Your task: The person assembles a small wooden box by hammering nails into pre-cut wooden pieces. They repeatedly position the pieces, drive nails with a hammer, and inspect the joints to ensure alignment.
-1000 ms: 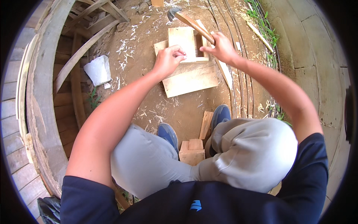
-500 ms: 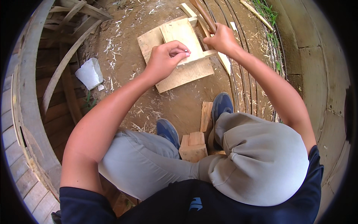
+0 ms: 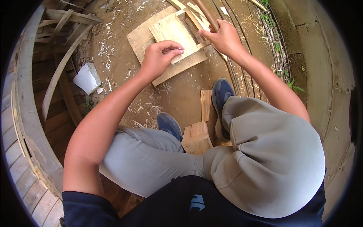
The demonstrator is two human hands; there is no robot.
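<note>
A seated person's left hand (image 3: pixel 157 60) pinches something tiny, seemingly a nail, against a small plywood board (image 3: pixel 172 32) lying on a larger board (image 3: pixel 141 38) on the dirt floor. The right hand (image 3: pixel 223 38) clenches a wooden handle (image 3: pixel 207 15). Nail-setting appears underway; striking next demands a steady aim.

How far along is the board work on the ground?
Done: a small board lies stacked on a larger board, wood shavings scattered around. In hand: left hand pinches something too small to see at the small board's edge; right hand grips a wooden handle. Left: fastening not visibly finished.
</note>
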